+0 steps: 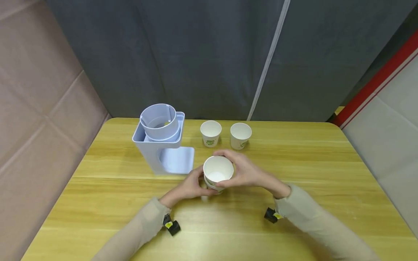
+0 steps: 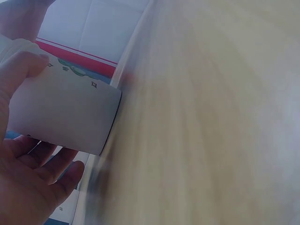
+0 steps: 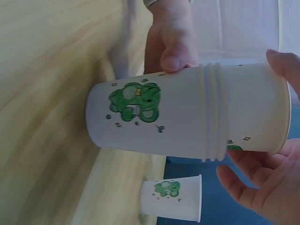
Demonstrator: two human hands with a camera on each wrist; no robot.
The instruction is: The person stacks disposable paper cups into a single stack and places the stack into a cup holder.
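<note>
A short stack of white paper cups (image 3: pixel 180 122), printed with a green cartoon animal, stands near the middle of the table. My left hand (image 1: pixel 192 185) holds its lower part, thumb on the near side and fingers round the far side. The top cup (image 3: pixel 255 105) sticks up out of the stack, its base still inside the rims below. My right hand (image 1: pixel 244 168) grips this top cup near its rim, thumb in front and fingers behind. In the left wrist view, the stack's bottom edge is right at the tabletop.
Two single paper cups, one on the left (image 1: pixel 210 135) and one on the right (image 1: pixel 240 137), stand upright behind the stack. A light-blue plastic stand (image 1: pixel 147 152) with a round cylinder (image 1: pixel 159 121) in its top is at the left. A grey curtain (image 1: pixel 202 61) hangs behind the wooden table (image 1: pixel 294 156).
</note>
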